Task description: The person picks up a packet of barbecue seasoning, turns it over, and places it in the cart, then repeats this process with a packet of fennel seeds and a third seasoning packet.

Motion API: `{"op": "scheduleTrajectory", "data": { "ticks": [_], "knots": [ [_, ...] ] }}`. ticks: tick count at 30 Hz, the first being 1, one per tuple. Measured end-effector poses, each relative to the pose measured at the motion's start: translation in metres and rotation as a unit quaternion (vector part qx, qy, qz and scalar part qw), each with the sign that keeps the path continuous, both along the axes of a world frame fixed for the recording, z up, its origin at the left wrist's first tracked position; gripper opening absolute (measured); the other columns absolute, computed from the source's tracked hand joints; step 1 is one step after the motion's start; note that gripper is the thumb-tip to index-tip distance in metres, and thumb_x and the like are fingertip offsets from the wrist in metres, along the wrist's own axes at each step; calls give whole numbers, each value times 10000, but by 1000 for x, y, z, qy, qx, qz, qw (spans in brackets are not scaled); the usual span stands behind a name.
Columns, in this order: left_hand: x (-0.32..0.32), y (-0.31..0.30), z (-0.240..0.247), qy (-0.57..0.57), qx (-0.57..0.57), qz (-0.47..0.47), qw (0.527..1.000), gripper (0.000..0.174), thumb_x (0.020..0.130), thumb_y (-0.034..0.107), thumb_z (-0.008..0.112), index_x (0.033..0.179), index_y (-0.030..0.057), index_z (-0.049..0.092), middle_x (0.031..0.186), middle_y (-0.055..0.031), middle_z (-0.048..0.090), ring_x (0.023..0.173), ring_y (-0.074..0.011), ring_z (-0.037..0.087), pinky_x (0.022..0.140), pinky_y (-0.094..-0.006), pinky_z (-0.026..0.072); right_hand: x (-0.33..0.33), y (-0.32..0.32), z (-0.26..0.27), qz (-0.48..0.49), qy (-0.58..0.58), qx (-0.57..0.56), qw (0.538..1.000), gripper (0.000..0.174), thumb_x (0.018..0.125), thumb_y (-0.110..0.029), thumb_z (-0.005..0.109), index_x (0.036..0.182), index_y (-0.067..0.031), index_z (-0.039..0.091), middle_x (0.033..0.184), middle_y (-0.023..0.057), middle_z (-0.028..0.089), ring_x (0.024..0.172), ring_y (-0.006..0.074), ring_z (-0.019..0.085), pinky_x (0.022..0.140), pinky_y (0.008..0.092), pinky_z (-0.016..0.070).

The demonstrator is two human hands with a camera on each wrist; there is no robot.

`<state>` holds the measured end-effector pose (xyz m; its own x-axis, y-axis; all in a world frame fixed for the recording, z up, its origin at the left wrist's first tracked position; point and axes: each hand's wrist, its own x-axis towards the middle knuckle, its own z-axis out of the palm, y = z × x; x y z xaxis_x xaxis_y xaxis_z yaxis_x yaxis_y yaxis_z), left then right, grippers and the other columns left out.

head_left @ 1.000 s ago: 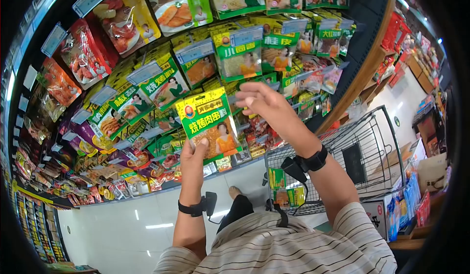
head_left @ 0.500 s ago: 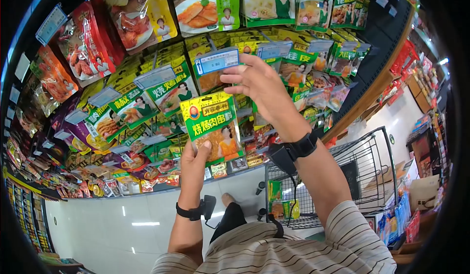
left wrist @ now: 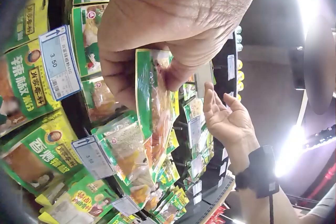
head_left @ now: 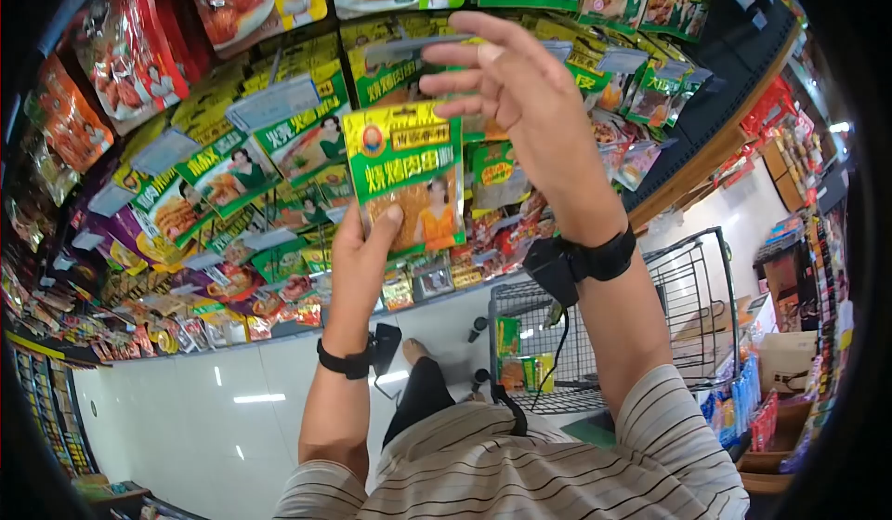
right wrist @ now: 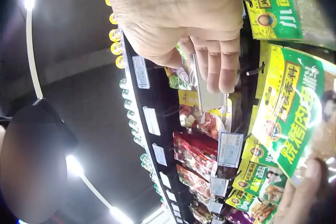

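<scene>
A yellow and green seasoning packet (head_left: 409, 181) is pinched in my left hand (head_left: 364, 246), thumb across its front, held upright before the hanging rack. In the left wrist view the same packet (left wrist: 153, 103) appears edge-on between the thumb and fingers of my left hand (left wrist: 173, 29). Just above and right of the packet, my right hand (head_left: 530, 92) is raised with its fingers spread, holding nothing. Its fingertips overlap a price tag (head_left: 400, 52) in the head view; contact cannot be told. In the right wrist view my right hand (right wrist: 205, 35) is beside the shelf front.
Rows of hanging packets (head_left: 302, 130) fill the curved rack, with larger red bags (head_left: 130, 55) at upper left. A wire shopping cart (head_left: 613, 334) holding several green and yellow packets stands at lower right. Further right are cardboard boxes (head_left: 785, 362) and other goods.
My right hand has moved up and left, then slightly right, its fingers spreading. The left hand has lifted the packet a little. The rack has shifted in the head view.
</scene>
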<state>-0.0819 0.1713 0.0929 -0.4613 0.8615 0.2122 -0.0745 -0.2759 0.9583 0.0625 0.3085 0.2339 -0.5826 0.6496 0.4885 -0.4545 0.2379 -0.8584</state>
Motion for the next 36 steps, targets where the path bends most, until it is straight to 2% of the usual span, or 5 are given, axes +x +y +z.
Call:
{"op": "scheduleTrajectory", "data": {
  "ticks": [8, 14, 29, 32, 36],
  "knots": [
    [-1, 21, 19, -19, 44, -25, 999, 348, 999, 179, 597, 1301, 10, 561, 1179, -53, 657, 1042, -104, 611, 906, -283, 501, -4, 7, 0, 0, 17, 8, 1000, 395, 999, -198, 523, 1297, 59, 495, 1170, 215, 645, 1016, 267, 690, 849, 362, 575],
    [1, 37, 28, -46, 69, -24, 996, 317, 994, 179, 602, 1269, 24, 581, 1132, -14, 661, 990, -71, 604, 863, -256, 496, -2, 9, 3, 4, 13, 3, 1000, 408, 998, -201, 528, 1301, 69, 481, 1175, 223, 639, 1009, 269, 692, 842, 358, 576],
    [-7, 55, 31, -29, 46, -3, 999, 311, 996, 169, 600, 1261, 7, 579, 1138, -43, 668, 1010, -99, 624, 898, -272, 499, 0, 9, -3, 13, 13, -22, 1000, 395, 993, -188, 523, 1292, 69, 488, 1171, 208, 634, 1001, 270, 695, 833, 365, 585],
    [-15, 70, 23, -15, 67, 2, 998, 310, 993, 184, 602, 1243, 1, 590, 1110, -47, 674, 978, -99, 623, 864, -277, 499, 3, 5, -7, 9, 1, -36, 999, 387, 994, -189, 522, 1287, 62, 503, 1183, 199, 628, 997, 263, 697, 825, 357, 586],
    [-35, 97, 4, 63, 45, 69, 995, 317, 981, 210, 603, 1177, -39, 596, 1013, -98, 694, 856, -134, 626, 753, -307, 497, 9, -1, -22, 13, -22, -48, 999, 378, 1024, -201, 493, 1321, 33, 512, 1249, 203, 621, 1050, 277, 687, 859, 379, 584]
  ]
}}
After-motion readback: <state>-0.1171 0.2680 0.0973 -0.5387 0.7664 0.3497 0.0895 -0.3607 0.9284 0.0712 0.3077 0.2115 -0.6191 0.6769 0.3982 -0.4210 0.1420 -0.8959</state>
